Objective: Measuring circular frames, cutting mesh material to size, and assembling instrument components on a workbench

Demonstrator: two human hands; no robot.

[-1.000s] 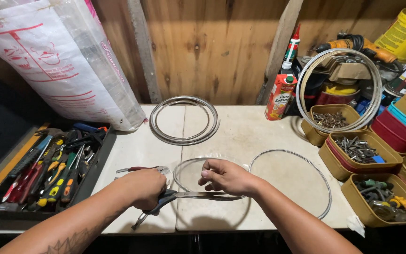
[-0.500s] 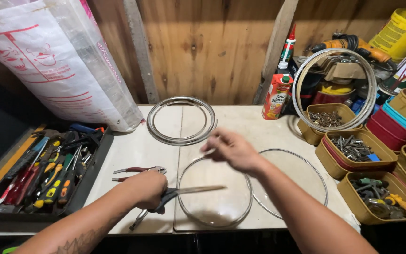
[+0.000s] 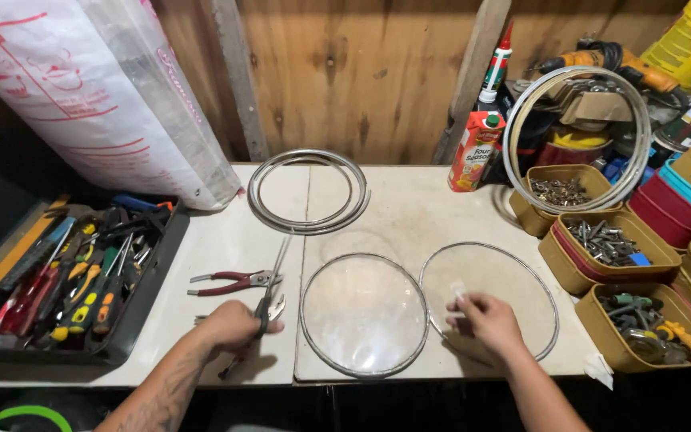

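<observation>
Setting: wooden plank wall behind a pale, scuffed workbench (image 3: 409,216), pretty cluttered on both sides.
Left hand: left hand (image 3: 229,328) is closed around the handles of long-nose pliers (image 3: 269,300), thin nose pointing up and away toward the back of the bench.
Right hand: right hand (image 3: 485,324) has fingers curled, pinching the near-left part of a thin wire ring (image 3: 549,296) lying flat on the bench.
Between the hands: round clear disc with a metal rim (image 3: 364,314), flat on the bench, just beside the wire ring.
Spare pliers: red-handled pliers (image 3: 229,282) lying just above the left hand.
Further back: coil of metal hoops (image 3: 309,192).
Left side: black tool tray (image 3: 153,280) full of screwdrivers.
Right side: tan bins (image 3: 557,260) with screws and bits, plus a juice carton (image 3: 473,152).
</observation>
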